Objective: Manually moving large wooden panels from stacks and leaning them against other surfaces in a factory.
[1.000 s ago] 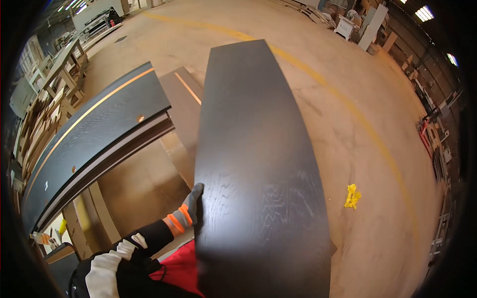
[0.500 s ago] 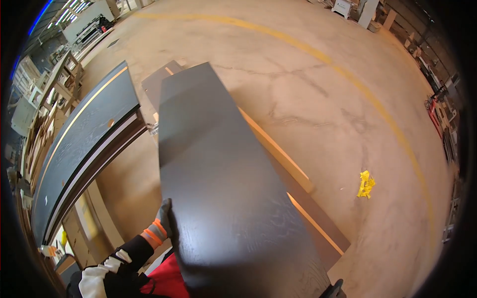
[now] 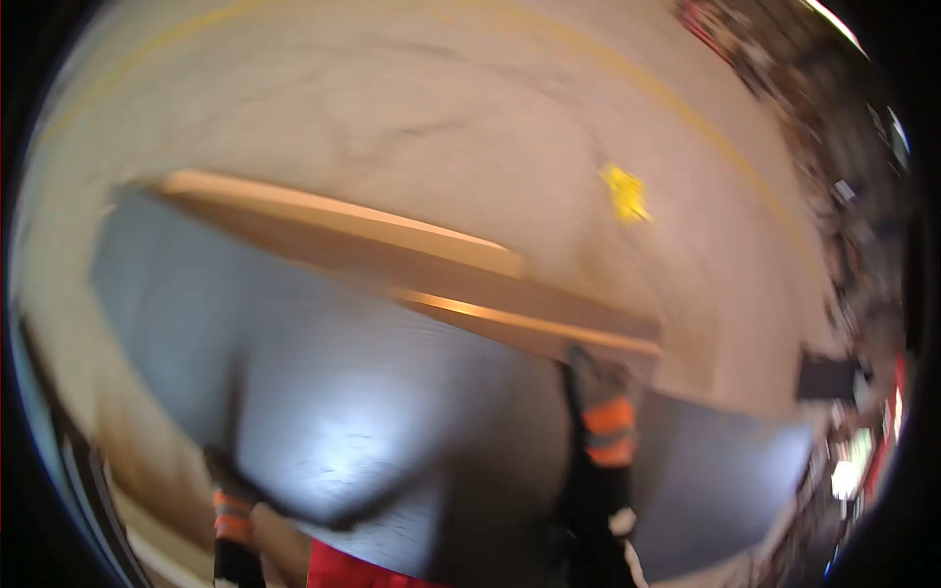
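Note:
A long dark grey panel (image 3: 323, 363) with a smooth, faintly grained face stretches across the view, shining under the light. At its near left edge is my left hand (image 3: 221, 465) in a dark glove with an orange-banded cuff, closed on the board. My right hand (image 3: 598, 377), gloved alike, grips the far edge, right of the middle. Motion blur smears the fingers of both hands. Beyond the panel lies a brown board (image 3: 470, 279) with a light strip (image 3: 480, 310) along it, partly covered by the panel.
A light wooden strip (image 3: 343, 218) lies along the brown board's far side. Crumpled yellow material (image 3: 625, 194) rests on the concrete floor (image 3: 421, 108). Blurred equipment and stacked items line the right side. Another dark edge (image 3: 83, 490) shows at lower left.
The panel has swung from pointing away from me to lying crosswise, its far end now at the left. My right hand has come into view on its far edge. The view has turned right.

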The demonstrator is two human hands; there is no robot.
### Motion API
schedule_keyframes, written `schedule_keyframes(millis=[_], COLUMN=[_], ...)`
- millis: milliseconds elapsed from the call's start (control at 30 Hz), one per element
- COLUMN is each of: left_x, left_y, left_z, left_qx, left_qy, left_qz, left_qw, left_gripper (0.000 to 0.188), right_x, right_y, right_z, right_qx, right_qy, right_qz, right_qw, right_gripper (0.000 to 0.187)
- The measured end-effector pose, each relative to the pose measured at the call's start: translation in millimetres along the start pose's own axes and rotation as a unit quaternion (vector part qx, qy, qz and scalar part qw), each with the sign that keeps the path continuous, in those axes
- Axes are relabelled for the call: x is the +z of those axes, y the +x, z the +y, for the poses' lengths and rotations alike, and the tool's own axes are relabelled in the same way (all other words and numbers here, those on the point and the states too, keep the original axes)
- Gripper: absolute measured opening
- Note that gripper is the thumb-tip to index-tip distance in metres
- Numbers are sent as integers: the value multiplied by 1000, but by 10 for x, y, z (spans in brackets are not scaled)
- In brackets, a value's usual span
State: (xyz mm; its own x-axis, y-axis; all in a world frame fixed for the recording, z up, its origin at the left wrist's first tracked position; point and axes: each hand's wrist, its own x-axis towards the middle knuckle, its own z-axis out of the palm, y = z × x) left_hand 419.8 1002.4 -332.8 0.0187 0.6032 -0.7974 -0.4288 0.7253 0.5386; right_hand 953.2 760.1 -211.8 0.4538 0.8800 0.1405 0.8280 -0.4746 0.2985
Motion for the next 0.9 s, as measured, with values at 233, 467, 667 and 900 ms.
schedule_keyframes(millis=[233, 467, 667, 900], left_x=[-658, -524, -473, -914], left_y=[826, 1342, 1928, 2778], left_z=[47, -189, -289, -215], left_qx=[133, 212, 43, 109], left_qy=[138, 291, 44, 199], left_qz=[80, 171, 94, -26], left_qw=[978, 917, 994, 974], left_gripper=[70, 69, 68, 69], right_x=[599, 1453, 2088, 2700], right_y=[707, 1038, 1399, 1676], right_z=[-536, -890, -1181, -1669], right_qx=[240, 199, 201, 200], right_qy=[227, 261, 252, 283], right_qz=[-210, -234, -284, -338], right_qw=[920, 915, 903, 875], right_gripper=[52, 54, 62, 57])
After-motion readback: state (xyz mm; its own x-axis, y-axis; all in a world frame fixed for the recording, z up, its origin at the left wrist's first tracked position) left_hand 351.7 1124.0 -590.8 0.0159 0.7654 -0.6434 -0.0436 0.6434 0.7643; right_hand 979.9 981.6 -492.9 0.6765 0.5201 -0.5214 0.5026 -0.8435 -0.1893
